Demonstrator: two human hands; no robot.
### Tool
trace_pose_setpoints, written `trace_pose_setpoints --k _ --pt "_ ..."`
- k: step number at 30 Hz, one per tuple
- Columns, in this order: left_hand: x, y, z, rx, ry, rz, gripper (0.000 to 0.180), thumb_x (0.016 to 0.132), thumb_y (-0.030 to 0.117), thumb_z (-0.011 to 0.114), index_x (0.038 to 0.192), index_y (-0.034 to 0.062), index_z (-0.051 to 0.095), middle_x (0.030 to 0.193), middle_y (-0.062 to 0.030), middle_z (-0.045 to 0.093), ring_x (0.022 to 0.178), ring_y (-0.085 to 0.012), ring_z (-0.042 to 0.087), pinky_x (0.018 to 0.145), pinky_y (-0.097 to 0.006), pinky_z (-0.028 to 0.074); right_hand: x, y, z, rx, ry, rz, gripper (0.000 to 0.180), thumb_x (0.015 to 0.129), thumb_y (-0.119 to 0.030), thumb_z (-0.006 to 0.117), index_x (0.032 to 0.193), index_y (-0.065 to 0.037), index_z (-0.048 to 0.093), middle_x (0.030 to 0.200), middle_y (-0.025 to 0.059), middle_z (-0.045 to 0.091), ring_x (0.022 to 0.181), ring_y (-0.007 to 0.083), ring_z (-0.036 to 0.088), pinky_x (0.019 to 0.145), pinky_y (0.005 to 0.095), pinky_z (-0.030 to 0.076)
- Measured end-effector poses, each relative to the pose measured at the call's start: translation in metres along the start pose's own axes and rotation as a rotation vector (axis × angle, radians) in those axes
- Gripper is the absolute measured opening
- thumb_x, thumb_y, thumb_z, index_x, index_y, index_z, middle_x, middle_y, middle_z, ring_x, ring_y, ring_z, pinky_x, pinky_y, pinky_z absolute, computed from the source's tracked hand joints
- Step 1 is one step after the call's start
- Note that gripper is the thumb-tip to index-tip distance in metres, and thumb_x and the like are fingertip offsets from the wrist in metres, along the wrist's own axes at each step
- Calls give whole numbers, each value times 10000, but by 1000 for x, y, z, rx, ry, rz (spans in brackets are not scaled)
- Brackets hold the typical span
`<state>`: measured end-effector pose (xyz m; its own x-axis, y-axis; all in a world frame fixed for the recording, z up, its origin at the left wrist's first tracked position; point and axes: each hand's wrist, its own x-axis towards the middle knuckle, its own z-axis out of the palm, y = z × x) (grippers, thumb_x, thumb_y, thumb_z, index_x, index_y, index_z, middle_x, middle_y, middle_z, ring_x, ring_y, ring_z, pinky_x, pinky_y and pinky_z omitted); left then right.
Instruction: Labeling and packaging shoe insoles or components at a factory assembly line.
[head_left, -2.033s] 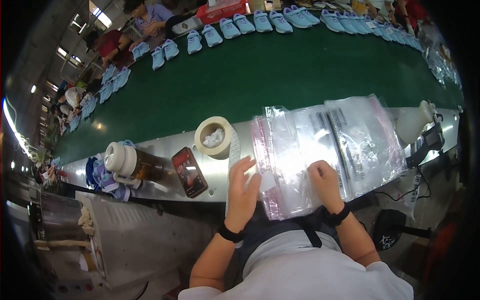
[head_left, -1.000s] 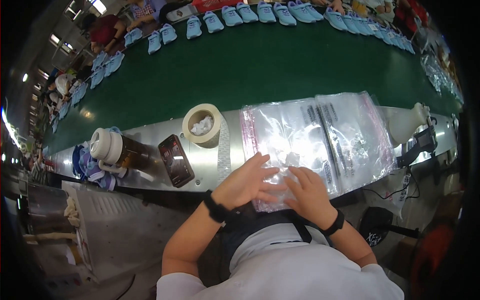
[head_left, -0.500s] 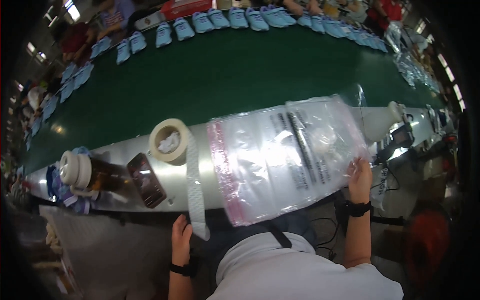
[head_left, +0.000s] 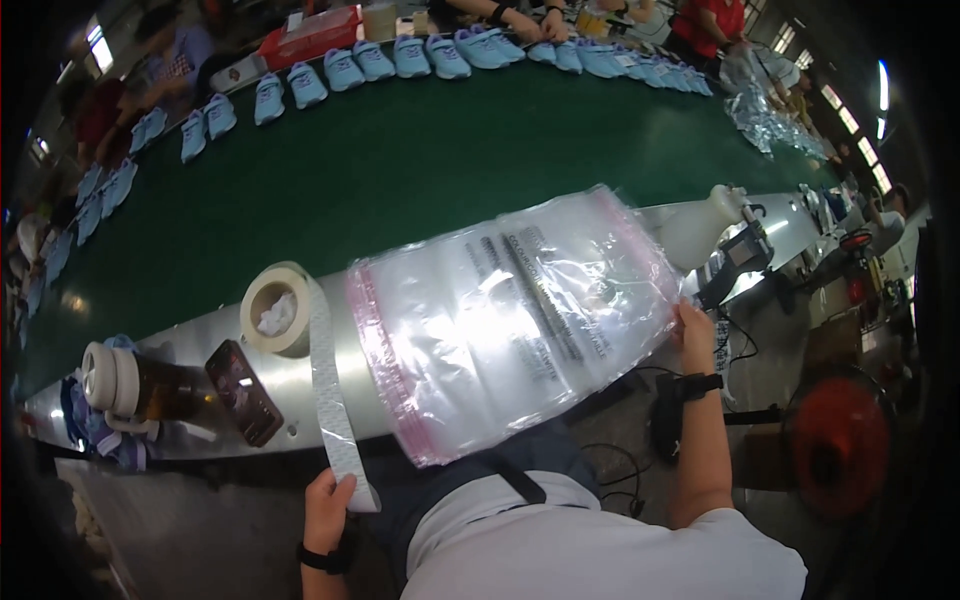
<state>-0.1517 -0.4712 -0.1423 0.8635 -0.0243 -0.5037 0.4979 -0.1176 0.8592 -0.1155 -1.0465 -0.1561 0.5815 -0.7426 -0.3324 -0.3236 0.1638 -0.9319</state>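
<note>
My right hand (head_left: 694, 335) pinches the right edge of a clear plastic bag (head_left: 455, 340), which lies across the metal ledge and hangs over its near edge. The bag has pink side strips and dark print, and may be one of a stack. A roll of white label tape (head_left: 262, 298) stands at the left of the bag, with crumpled white paper in its core. Its loose strip (head_left: 328, 390) runs down over the ledge, and my left hand (head_left: 326, 512) has its thumb and fingers closed on the strip's lower end.
A phone (head_left: 243, 393) and a lidded bottle of brown liquid (head_left: 140, 383) lie left of the roll. A white plastic bottle (head_left: 695, 232) lies right of the bag. Light-blue shoes (head_left: 411, 57) line the green belt's (head_left: 400, 160) far side, where co-workers' hands (head_left: 535, 25) are busy.
My left hand has come to the strip's lower end and closed on it. My right hand keeps its hold on the bag's edge. The whole view has shifted, sliding things leftward.
</note>
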Motion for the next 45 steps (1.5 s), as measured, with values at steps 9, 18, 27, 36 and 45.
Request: trace_pose_setpoints --k 9,18,27,36,45 --pt "14 77 70 -656 -116 -106 208 933 154 496 1065 10 568 916 -27 620 751 -77 568 622 -216 461 -152 -21 117 -369 -676 -456 178 882 -68 530 1045 -4 561 924 56 588 859 119 566 716 263 461" --pt "20 61 72 -452 -127 55 188 926 179 526 1010 18 572 748 -19 594 527 -70 514 462 -184 408 -234 -6 211 -331 -1370 -211 127 875 -75 569 963 15 580 850 33 596 769 85 552 675 232 462" --pt "5 59 77 591 282 861 178 804 81 657 962 12 612 906 -88 579 824 -162 587 670 -267 483 -244 8 218 -212 -1294 -265 40 834 -22 597 860 7 587 757 19 544 624 73 492 564 220 412" --pt "16 64 70 330 176 647 95 866 52 569 875 -27 620 778 -137 589 665 -237 583 602 -278 453 -250 6 223 -265 -1195 -438 48 805 -29 613 797 7 582 759 81 526 610 169 521 543 273 418" --pt "21 68 65 455 249 885 118 810 61 607 913 5 620 878 -136 614 823 -331 575 719 -383 466 -226 -5 212 -507 -915 -743 104 769 -81 648 817 -26 575 855 137 567 815 305 556 664 366 446"
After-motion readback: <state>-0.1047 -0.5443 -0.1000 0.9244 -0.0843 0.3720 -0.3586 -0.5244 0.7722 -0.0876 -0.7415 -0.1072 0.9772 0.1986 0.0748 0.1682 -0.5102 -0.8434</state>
